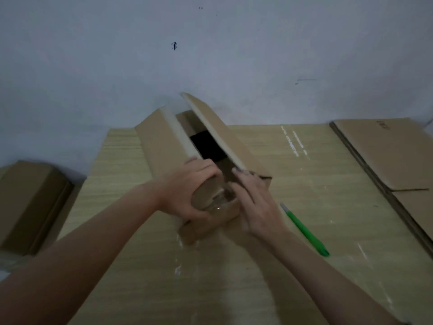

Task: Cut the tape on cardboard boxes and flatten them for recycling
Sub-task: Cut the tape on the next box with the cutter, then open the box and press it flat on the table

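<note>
Dim, flat, bluish light with soft, faint shadows. The whole view is soft, and the brown closed cardboard box (30, 205) at the left edge blurs most. Wide-angle distortion bends the pale wood-grain table (304, 160) edges.

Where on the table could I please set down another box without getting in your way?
The wooden table is bare between the open box and the flattened cardboard stack. The near edge between the forearms is bare too. It is crowded mid-table, where the left hand and right hand work the box, with the green cutter beside them.
</note>
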Motion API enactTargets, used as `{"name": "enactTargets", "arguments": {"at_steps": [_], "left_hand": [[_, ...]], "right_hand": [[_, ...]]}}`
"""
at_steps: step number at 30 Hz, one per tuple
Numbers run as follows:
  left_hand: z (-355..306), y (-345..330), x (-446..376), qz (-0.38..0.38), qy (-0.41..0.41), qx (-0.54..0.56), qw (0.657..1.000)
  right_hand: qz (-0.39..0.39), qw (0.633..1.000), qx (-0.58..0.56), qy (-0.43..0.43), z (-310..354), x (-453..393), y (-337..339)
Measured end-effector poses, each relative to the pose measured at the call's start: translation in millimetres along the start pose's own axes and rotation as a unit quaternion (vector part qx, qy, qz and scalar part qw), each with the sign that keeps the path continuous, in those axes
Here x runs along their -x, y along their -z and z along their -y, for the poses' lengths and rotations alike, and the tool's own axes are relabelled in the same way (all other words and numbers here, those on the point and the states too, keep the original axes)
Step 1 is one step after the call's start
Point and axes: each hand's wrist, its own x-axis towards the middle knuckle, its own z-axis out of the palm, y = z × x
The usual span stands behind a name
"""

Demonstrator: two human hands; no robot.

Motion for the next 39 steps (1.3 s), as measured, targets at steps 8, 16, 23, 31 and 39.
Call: {"name": "enactTargets", "arguments": {"at_steps": [8,16,23,31,39], "left_hand": [[-1.2,64.1,-2.6,0.093,0.194,0.01,0.976],[11.6,-0.9,36.3,0.103,0.409,-0.007,0.907],[13.3,-16.6,43.0,0.001,0.427,0.014,0.904],[-2.5,17.5,39.4,-0.096,0.198,0.652,0.726],[-18.3,-5.8,14.0,0.168,0.225,0.441,0.852]], "right_hand": [[0.083,0.938,0.134,-0.308,-24.9,-58.6,15.4],[0.295,0.866,0.112,-0.389,-43.6,-60.4,10.4],[0.294,0.844,0.008,-0.448,-54.2,-56.0,19.0],[0.172,0.783,-0.312,-0.511,-47.5,-98.3,61.9],[0.332,0.803,-0.243,-0.431,-43.0,-93.7,113.9]]}}
